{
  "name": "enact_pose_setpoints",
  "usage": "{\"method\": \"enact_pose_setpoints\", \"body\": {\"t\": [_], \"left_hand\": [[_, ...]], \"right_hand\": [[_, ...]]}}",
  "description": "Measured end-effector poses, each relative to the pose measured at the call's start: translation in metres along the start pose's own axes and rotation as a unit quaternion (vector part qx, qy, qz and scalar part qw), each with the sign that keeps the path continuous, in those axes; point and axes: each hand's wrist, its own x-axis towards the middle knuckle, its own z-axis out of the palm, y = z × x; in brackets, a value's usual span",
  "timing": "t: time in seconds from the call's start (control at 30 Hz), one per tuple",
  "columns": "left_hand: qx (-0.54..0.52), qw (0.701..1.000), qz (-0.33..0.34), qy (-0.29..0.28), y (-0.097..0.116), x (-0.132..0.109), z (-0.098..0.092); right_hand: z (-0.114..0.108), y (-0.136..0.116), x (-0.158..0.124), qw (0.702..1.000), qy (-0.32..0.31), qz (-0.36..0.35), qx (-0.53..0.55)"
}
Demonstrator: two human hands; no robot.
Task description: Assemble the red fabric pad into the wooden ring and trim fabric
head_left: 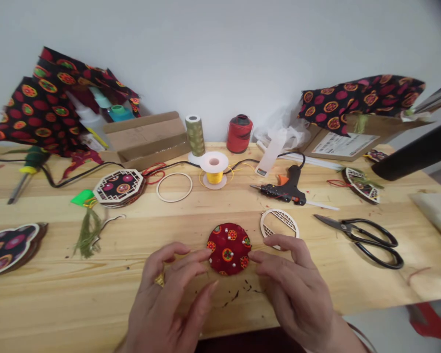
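A round dark-red fabric disc with flower motifs and several pearl-like beads lies flat on the table between my hands. My left hand is open, its fingers stretched out and a fingertip at the disc's left edge. At the opposite edge, my right hand touches the disc with a fingertip, its fingers apart and partly bent. My right index finger reaches to a round wooden lattice frame just beyond, covering its lower rim. Dark scraps are scattered below the disc.
Black-handled scissors lie at the right, with a black glue gun farther back. A thin wooden ring, a yellow thread spool and an octagonal lattice ornament lie behind. Cardboard boxes and patterned cloth line the wall.
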Motion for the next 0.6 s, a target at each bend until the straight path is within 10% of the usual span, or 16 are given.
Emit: {"method": "enact_pose_setpoints", "body": {"t": [0.3,0.6], "left_hand": [[0.068,0.986,0.137,0.058,-0.003,0.008,0.015],[0.088,0.986,0.137,0.036,-0.006,0.008,0.020]], "right_hand": [[0.004,-0.001,0.005,0.999,0.033,-0.017,-0.011],[0.006,0.001,0.008,1.000,0.011,-0.004,-0.013]]}}
